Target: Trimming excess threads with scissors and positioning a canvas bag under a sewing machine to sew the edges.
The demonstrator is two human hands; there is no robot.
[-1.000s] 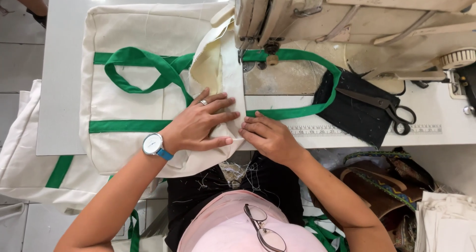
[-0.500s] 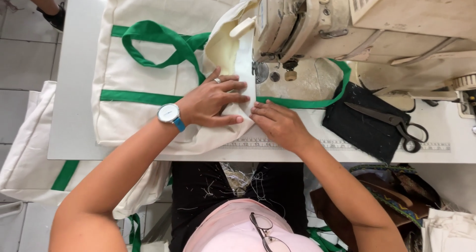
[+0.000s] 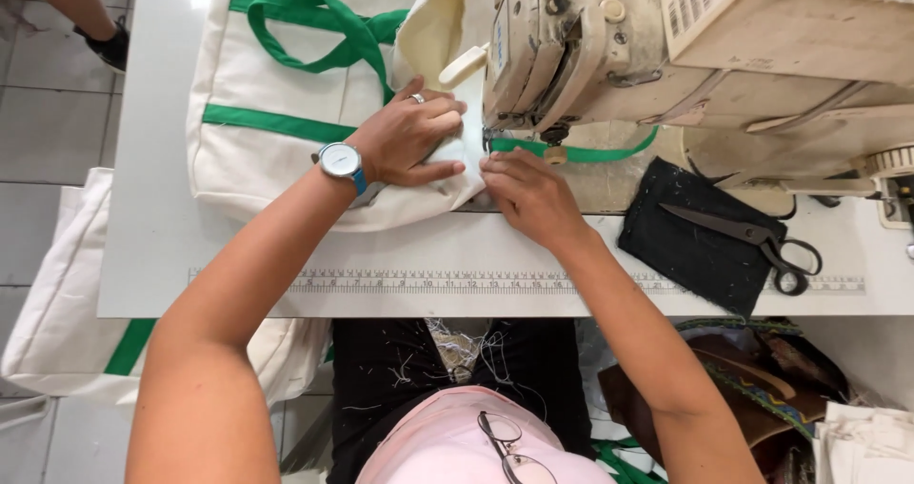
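Observation:
A cream canvas bag [image 3: 276,156] with green straps [image 3: 314,37] lies on the white sewing table [image 3: 152,246]. My left hand [image 3: 409,141], with a ring and a wristwatch, presses flat on the bag's edge just left of the sewing machine's needle area. My right hand [image 3: 528,194] pinches the fabric edge right in front of the presser foot, where a green strap [image 3: 581,151] runs under the beige sewing machine [image 3: 647,56]. Both hands sit side by side, fingers on the cloth.
Black scissors [image 3: 752,237] lie on a black cloth [image 3: 685,246] to the right of my hands. A ruler strip [image 3: 400,282] runs along the table's front edge. More cream bags [image 3: 67,303] hang at the left. Another person's leg [image 3: 71,3] stands at the top left.
Both hands have pushed the bag's edge forward and right, up to the machine's presser foot. The view has shifted closer to the machine.

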